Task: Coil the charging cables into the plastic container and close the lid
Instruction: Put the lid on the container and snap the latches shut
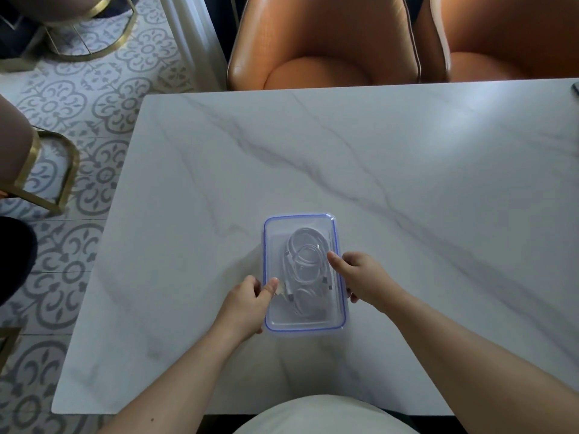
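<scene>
A clear plastic container (275, 321) with a blue-sealed lid (300, 218) on top sits on the white marble table, near its front middle. White coiled charging cables (305, 255) show through the lid. My left hand (247, 303) grips the container's left side, thumb pressed on the lid. My right hand (360, 277) holds the right side, thumb on the lid's right edge and fingers curled under the rim.
The marble table (407, 183) stretches far and right of the container. Two orange leather chairs (322, 48) stand at the far edge. A dark object (576, 88) pokes in at the table's far right. Patterned floor tiles and gold-framed stools (47, 170) lie to the left.
</scene>
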